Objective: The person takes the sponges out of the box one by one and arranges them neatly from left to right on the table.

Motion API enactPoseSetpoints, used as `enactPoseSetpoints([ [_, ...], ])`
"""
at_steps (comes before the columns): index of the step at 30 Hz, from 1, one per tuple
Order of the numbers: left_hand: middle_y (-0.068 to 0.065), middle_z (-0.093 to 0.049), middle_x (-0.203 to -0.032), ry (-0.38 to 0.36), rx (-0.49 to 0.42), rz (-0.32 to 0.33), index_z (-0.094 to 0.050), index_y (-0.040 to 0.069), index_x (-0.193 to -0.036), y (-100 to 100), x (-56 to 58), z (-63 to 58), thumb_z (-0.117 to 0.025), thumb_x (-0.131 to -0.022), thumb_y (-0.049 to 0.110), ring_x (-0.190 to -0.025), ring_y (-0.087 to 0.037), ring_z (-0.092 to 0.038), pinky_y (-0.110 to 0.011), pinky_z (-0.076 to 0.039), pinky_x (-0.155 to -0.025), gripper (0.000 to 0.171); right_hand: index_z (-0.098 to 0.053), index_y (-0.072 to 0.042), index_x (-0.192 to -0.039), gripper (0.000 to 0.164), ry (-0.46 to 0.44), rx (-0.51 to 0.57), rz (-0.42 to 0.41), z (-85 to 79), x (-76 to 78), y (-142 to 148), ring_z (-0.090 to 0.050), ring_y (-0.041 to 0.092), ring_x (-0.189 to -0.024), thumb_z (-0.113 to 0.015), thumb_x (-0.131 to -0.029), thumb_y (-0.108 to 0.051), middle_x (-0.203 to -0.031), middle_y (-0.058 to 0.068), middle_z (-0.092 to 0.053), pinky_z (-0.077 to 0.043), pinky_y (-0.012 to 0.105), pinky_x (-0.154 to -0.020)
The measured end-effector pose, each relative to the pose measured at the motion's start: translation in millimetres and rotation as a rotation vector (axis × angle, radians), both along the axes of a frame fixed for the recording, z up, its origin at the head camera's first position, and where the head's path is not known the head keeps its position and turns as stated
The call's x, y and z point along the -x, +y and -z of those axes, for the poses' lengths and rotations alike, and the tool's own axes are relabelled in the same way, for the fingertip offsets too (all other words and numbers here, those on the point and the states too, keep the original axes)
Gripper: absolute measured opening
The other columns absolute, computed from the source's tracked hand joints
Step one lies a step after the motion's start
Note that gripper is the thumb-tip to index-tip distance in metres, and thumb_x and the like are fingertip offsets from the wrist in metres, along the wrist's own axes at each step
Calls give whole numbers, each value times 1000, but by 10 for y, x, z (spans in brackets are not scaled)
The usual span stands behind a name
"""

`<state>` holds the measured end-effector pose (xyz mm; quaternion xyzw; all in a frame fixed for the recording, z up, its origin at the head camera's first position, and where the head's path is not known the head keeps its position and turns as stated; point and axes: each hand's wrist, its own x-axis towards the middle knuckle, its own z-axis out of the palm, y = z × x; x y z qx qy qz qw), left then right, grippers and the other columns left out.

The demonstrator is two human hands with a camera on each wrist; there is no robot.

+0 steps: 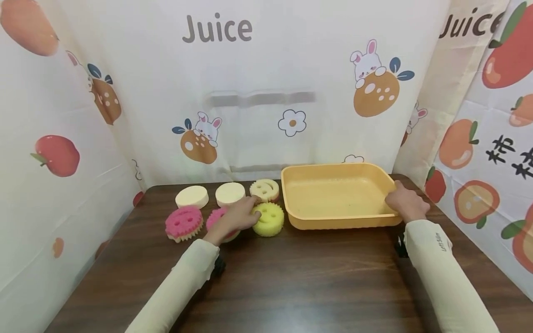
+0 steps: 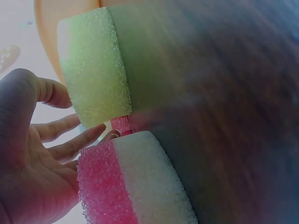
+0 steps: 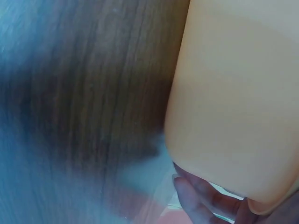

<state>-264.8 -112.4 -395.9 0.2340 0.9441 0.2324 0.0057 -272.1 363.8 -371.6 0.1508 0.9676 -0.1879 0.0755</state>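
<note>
My left hand (image 1: 235, 217) reaches over a pink-and-cream round sponge (image 1: 215, 216), partly hiding it. Its thumb comes up to a yellow smiley-face sponge (image 1: 268, 223), and the fingertips are close to a cream smiley-face sponge (image 1: 265, 188) behind. Seen from the left wrist, the fingers are loosely spread beside the yellow sponge (image 2: 93, 70), above the pink-and-cream one (image 2: 135, 182). At the right, my right hand (image 1: 407, 202) grips the end rim of a yellow-orange plastic basin (image 1: 341, 223), fingers bent under the lip in the right wrist view. No sponge shows inside the basin.
Two plain cream round sponges (image 1: 192, 197) stand in the back row, left of the cream smiley one. Another pink smiley-face sponge (image 1: 183, 223) lies at the far left. Printed fabric (image 1: 258, 64) walls the dark wooden table (image 1: 308, 282) at the back and both sides.
</note>
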Motion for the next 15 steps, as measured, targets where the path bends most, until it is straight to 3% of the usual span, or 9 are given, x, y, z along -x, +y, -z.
enactPoseSetpoints([
  [3, -19, -61, -130, 20, 27, 22, -56, -1, -131, 18, 1, -22, -52, -93, 17, -113, -28, -58, -45, -49, -97, 42, 11, -6, -157, 76, -51, 1, -35, -62, -38, 25, -37, 65, -119, -20, -100, -46, -146, 45, -26, -33, 72, -87],
  [7, -22, -55, -138, 36, 77, 10, -48, 0, -140, -35, 32, -190, -45, -99, 23, -121, -37, -56, -52, -46, -101, 48, 23, -3, -152, 85, -70, -29, -82, -182, -20, 22, -30, 69, -124, -11, -99, -60, -148, 48, -15, -32, 74, -90],
  [11, -20, -42, -153, 55, 118, -52, -34, 5, -153, -102, 127, -432, -38, -104, 40, -141, -39, -40, -57, -34, -114, 60, 23, -3, -152, 87, 44, -37, -100, -268, 73, -81, -16, 74, -129, -8, -97, -63, -150, 49, -3, -25, 80, -94],
  [15, -17, -27, -163, 89, 156, -95, -19, 9, -159, -113, 276, -661, -31, -104, 51, -153, -36, -20, -57, -19, -122, 70, 10, -4, -157, 88, 151, -77, -181, -425, 231, -346, -4, 73, -133, -14, -99, -64, -155, 43, 0, -15, 80, -102],
])
